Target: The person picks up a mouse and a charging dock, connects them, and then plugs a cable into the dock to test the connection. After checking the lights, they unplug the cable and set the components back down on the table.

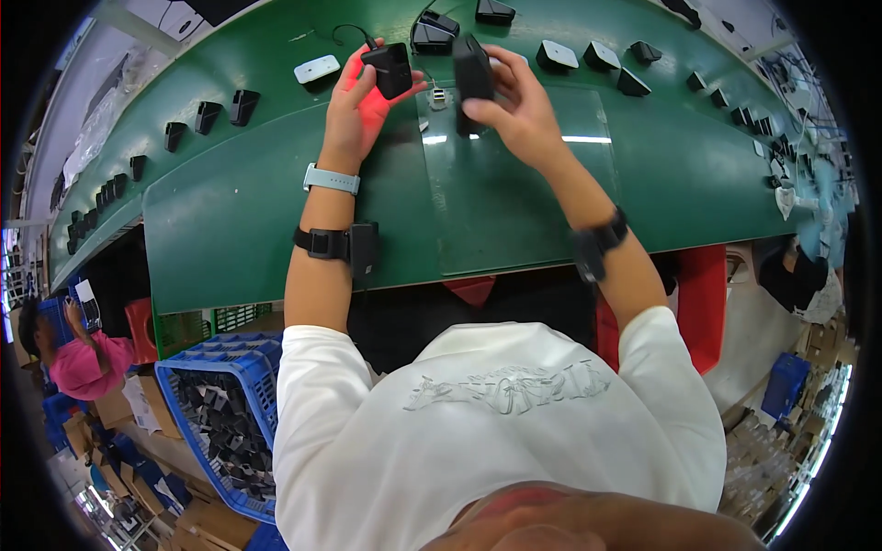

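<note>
My left hand (352,115) holds a small black box-shaped device (393,70) above the green table, thumb on its near side and fingers behind it. A thin black cable (370,40) runs to the device's upper corner, and red light shines on the palm and fingers. In my right hand (525,118) is a second black device (471,81), thick and upright, slightly blurred, gripped between thumb and fingers. Just below and between the two devices lies a small metal and white connector block (438,95) on the table.
More black devices, some with white faces (316,69), stand along the raised green strip, several to the right (557,55). A clear sheet (524,211) covers the middle of the table (248,230). Below left is a blue crate (266,386) of black parts; a person in pink (92,365) is beyond.
</note>
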The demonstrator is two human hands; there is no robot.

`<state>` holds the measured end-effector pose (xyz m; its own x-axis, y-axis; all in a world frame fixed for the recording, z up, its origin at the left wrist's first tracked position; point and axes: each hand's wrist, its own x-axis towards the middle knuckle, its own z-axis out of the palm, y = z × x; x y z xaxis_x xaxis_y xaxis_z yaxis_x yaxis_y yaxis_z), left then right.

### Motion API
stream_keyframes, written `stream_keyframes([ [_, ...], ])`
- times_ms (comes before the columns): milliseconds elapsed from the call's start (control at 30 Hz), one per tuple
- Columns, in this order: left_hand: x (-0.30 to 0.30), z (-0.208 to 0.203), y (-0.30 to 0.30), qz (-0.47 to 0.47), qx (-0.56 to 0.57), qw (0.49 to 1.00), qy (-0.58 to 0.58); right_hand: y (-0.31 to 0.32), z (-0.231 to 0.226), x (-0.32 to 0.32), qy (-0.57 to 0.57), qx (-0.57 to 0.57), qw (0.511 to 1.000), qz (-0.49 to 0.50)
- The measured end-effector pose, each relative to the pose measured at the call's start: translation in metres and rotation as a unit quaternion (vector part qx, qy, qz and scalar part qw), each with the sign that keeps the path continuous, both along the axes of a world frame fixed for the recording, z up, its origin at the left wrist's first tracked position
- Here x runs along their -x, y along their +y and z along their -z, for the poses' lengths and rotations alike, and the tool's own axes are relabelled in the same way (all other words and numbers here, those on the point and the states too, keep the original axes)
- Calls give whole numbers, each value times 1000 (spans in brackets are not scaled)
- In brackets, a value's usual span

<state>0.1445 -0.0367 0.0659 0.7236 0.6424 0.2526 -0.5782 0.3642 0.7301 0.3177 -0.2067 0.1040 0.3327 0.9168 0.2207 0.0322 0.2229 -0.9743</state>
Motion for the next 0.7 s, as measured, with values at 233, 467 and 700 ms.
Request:
stream_keyframes([
  [233, 8, 16, -1, -87, -88, 987, 105, 59, 40, 9, 16, -118, 993, -7],
  [467, 5, 7, -5, -78, -138, 976, 146, 53, 43, 2, -5, -109, 993, 34],
  [700, 4, 19, -5, 0, -82, 986, 146, 42, 32, 7, -255, -179, 938, 152],
])
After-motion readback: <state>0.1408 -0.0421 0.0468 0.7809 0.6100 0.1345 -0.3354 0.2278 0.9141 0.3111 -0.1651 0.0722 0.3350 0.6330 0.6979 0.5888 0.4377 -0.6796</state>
